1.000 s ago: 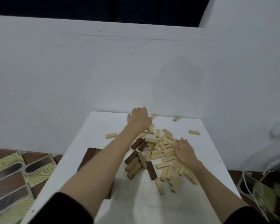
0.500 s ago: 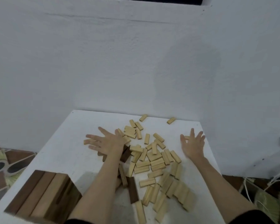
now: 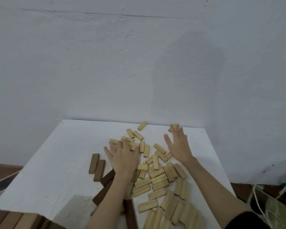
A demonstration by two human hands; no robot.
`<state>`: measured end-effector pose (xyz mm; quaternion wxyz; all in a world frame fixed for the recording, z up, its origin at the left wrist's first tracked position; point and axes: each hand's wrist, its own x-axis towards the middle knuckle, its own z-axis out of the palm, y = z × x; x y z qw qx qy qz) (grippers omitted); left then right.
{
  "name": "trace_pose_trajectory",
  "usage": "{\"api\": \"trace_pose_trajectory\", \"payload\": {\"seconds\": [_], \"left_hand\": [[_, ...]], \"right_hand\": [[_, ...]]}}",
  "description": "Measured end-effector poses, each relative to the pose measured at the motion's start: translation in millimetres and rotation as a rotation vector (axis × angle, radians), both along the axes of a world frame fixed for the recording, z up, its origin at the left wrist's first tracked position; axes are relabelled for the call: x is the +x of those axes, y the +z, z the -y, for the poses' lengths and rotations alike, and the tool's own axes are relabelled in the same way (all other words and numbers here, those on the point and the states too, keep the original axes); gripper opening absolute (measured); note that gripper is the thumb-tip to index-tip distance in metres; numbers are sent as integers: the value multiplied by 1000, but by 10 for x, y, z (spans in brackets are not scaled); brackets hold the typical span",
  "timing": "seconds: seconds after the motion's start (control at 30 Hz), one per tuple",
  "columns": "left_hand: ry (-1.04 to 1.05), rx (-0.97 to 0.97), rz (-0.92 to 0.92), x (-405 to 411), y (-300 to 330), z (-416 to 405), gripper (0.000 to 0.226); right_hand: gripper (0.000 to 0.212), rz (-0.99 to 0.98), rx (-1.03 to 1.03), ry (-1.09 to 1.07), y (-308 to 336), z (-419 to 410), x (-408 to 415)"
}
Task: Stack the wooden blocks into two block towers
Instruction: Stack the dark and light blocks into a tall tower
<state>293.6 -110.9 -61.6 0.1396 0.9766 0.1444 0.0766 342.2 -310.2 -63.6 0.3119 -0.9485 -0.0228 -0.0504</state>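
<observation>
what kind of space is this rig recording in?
Probably a room in a home, not a lab: a small white table pushed against a bare white plaster wall, patterned floor covering and loose cords beside it, wooden blocks scattered on top.

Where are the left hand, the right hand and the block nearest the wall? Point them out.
left hand (image 3: 123,158): head view, back of the hand.
right hand (image 3: 178,145): head view, back of the hand.
block nearest the wall (image 3: 142,125): head view, top face.
</observation>
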Motion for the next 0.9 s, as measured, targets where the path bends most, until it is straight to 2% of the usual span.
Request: {"api": "trace_pose_trajectory", "payload": {"seconds": [0.07, 0.13, 0.23, 0.3, 0.37, 0.47, 0.53, 0.67, 0.9], "left_hand": [[69, -59, 58, 53, 15, -36, 68], [134, -122, 14, 143, 20, -112, 75], [99, -184, -114, 222, 0, -141, 74], [60, -216, -115, 224, -22, -124, 69], [34, -203, -74, 230, -50, -136, 62], [-72, -175, -36, 274, -79, -189, 54], [-184, -149, -54, 311, -100, -199, 52], [-336, -47, -143, 327, -121, -134, 50], [-447, -44, -192, 59, -94, 117, 51]], "right_hand": [[62, -84, 10, -11, 26, -8, 203], [65, -146, 89, 2, 38, -99, 325], [62, -61, 81, 12, 24, -357, 361], [51, 81, -7, 24, 10, -551, 372], [45, 116, -153, 114, 17, -726, 448], [47, -29, -388, 282, -5, -837, 579], [48, -99, -463, 326, -57, -798, 592], [47, -121, -367, 312, -102, -588, 441], [45, -148, -295, 269, -95, -294, -39]]}}
